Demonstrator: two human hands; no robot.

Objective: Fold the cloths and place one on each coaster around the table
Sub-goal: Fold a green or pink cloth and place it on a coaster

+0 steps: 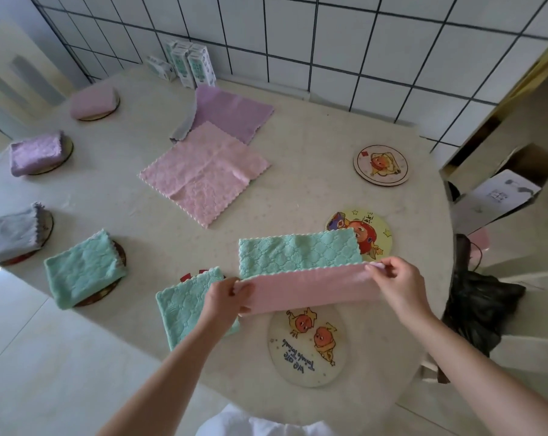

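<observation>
My left hand (pixel 227 297) and my right hand (pixel 396 283) each pinch an end of a cloth (pixel 310 287) that is pink on one side and green on the other. Its near half is folded up, pink side out, over the green half lying on the table. Beneath it lie a cartoon coaster (pixel 307 347) near me and another coaster (pixel 374 234) partly covered by the green half. A folded green cloth (pixel 181 306) rests on a coaster left of my left hand. Unfolded pink (pixel 203 174) and purple (pixel 231 113) cloths lie mid-table.
Folded cloths sit on coasters along the left edge: green (pixel 82 269), grey (pixel 10 234), purple (pixel 36 152), pink (pixel 91 102). A bare coaster (pixel 381 165) lies at the right. Cartons (pixel 191 62) stand by the tiled wall. A black bag (pixel 477 303) and a box (pixel 499 190) sit right of the table.
</observation>
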